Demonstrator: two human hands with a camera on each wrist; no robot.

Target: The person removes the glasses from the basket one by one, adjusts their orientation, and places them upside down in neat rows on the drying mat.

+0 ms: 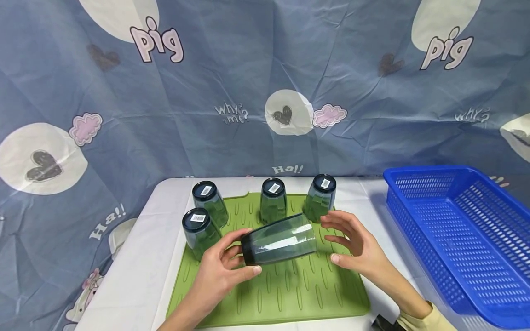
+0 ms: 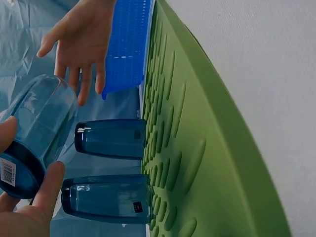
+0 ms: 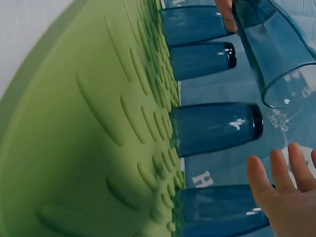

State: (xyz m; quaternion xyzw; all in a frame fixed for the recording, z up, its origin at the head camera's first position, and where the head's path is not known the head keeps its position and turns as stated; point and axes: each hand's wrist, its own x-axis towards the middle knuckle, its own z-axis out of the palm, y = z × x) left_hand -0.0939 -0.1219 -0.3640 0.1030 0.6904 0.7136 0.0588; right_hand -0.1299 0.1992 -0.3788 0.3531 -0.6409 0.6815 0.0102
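Note:
A blue-tinted drinking glass (image 1: 279, 241) lies tilted on its side in the air above a green drying mat (image 1: 290, 299). My left hand (image 1: 221, 269) grips it around its dark base, thumb below and fingers behind. Its mouth points right, toward my right hand (image 1: 358, 243). That hand is apart from the glass, its fingers spread and slightly bent around nothing. In the left wrist view a barcode label (image 2: 8, 171) shows on the held glass's base. The right wrist view shows the glass's rim (image 3: 291, 84) above the fingers of my right hand (image 3: 291, 197).
Upside-down glasses stand on the mat: two at its left, a front one (image 1: 200, 232) and a rear one (image 1: 210, 202), one at back centre (image 1: 273, 200), one at back right (image 1: 320, 197). A blue plastic basket (image 1: 434, 257) sits right. A printed cloth (image 1: 232, 69) hangs behind.

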